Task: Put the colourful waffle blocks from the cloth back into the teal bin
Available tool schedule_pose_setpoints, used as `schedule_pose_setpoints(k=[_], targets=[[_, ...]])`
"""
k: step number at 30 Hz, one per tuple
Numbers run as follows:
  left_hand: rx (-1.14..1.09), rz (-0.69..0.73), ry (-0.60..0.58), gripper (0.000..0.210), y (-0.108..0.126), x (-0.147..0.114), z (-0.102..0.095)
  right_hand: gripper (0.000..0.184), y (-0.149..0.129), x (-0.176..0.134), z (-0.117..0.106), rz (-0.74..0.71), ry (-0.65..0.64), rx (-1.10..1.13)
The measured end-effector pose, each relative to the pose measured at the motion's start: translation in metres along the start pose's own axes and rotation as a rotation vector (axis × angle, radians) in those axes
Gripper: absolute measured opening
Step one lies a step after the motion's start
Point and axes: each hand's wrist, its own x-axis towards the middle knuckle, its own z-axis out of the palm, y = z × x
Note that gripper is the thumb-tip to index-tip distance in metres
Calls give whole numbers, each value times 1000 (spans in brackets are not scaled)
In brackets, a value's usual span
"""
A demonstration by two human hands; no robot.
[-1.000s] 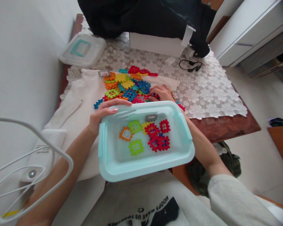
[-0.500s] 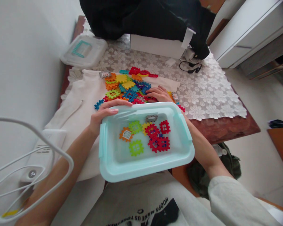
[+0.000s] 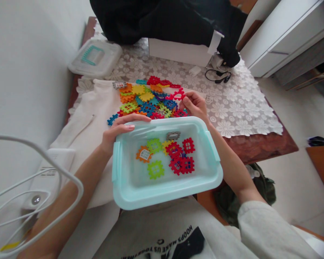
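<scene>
Toothed plastic pieces [image 3: 146, 97] mostly lie heaped on the table [image 3: 280, 144], just beyond the pale blue tub [image 3: 167, 199]. Roughly ten are inside the tub, seemingly a small share, with the larger share outside. The left hand [image 3: 118, 127] grips the tub's rim; the right hand [image 3: 196, 104] pinches a red piece [image 3: 179, 92] at the heap's right edge, outside the tub.

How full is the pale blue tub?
Only partly full: the tub holds a scatter of colorful pieces, with bare space around them.
</scene>
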Motion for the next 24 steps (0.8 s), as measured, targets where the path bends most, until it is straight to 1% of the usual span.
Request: schedule_pose_setpoints(k=[4,6,7,10,11,12,13,15,17,19,20,22,24], targets=[[63,70,-19,35,-3,1,-2,52,-15,-4,3,62,-3,243],[68,93,-27,36,-4,1,-3,49,-25,-8,3,60,-60,307],[67,91,-33,36,-5,1,-3,46,-29,-10,2,55,-110,317],[67,76,-40,38,-4,1,-3,37,-41,-13,-3,52,-342,238],[69,73,-38,37,-4,1,-3,38,-44,-13,-5,60,-413,196],[71,74,-33,37,-4,1,-4,42,-46,-13,-6,71,-456,162],[72,79,-26,36,-5,0,-4,48,-46,-13,-7,77,-460,138],[74,90,-17,34,-6,0,-4,61,-43,-12,-6,77,-387,88],[73,98,-16,34,-6,0,-3,70,-34,-9,-5,67,-291,-48],[74,98,-18,34,-6,-1,-2,72,-22,-7,-5,30,-244,-311],[76,97,-17,34,-6,-1,-2,72,-15,-5,-6,4,-246,-478],[79,87,-17,33,-4,-1,-1,72,-2,-4,-9,-39,-294,-801],[77,58,-30,35,-3,-1,0,67,9,-4,-12,-51,-375,-1009]])
